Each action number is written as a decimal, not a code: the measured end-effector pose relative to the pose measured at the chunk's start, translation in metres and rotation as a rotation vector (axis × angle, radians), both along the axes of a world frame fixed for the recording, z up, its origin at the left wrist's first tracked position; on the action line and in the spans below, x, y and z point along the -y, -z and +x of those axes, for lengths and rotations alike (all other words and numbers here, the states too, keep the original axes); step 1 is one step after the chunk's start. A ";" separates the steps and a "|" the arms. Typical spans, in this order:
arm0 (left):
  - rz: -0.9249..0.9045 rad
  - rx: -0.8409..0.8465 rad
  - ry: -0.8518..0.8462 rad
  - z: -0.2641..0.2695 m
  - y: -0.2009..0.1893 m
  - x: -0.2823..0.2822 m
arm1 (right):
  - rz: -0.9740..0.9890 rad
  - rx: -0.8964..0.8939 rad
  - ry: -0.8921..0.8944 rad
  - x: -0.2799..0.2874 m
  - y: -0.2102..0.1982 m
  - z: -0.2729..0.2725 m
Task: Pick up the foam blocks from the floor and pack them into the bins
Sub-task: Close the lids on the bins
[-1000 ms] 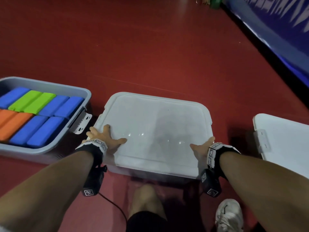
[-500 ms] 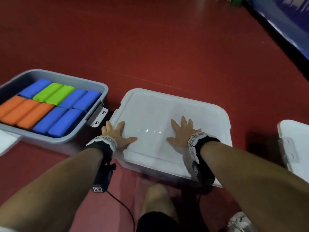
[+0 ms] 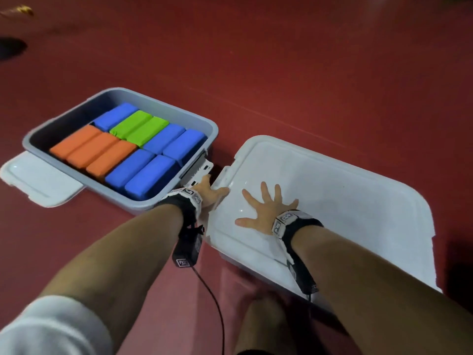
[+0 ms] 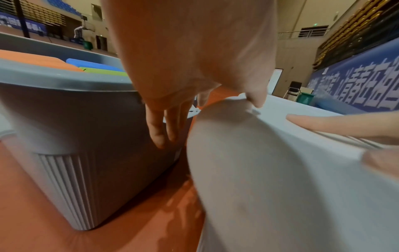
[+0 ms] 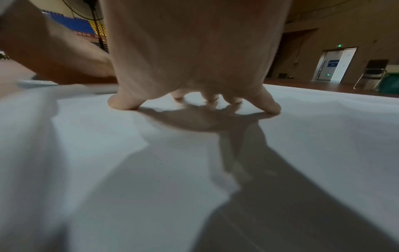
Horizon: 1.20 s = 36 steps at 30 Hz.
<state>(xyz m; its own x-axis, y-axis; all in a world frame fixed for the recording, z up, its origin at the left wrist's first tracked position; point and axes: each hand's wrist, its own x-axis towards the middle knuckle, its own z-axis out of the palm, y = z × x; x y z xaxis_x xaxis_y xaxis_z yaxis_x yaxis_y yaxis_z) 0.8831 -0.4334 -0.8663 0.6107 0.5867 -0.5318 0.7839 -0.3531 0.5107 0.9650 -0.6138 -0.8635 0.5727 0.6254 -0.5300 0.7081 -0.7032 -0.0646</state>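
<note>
From the head view, the right hand (image 3: 263, 211) lies flat with fingers spread on the white lid (image 3: 345, 201) of the closed bin, holding nothing. The left hand (image 3: 208, 194) sits at that lid's left edge, thumb on top. Just left, the open grey bin (image 3: 179, 119) holds blue, green and orange foam blocks (image 3: 133, 149), clear of both grips.

From the left wrist, the thumb (image 4: 257, 100) rests on the lid's rim (image 4: 241, 109) while loose fingers (image 4: 159, 131) hang into the gap beside the grey bin's wall (image 4: 86, 129).

From the right wrist, spread fingertips (image 5: 270, 106) press the lid (image 5: 313, 136).
</note>
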 end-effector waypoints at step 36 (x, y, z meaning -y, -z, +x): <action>0.492 -0.254 0.219 0.059 -0.023 0.055 | 0.137 -0.050 -0.094 0.048 -0.028 0.028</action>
<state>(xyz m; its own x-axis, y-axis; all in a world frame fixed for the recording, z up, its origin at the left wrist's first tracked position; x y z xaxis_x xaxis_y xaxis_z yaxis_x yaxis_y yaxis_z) 0.9425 -0.4879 -0.8428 0.6346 0.6757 -0.3750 0.7422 -0.6681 0.0523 0.9926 -0.6622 -0.8352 0.4832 0.7432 -0.4627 0.7638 -0.6162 -0.1921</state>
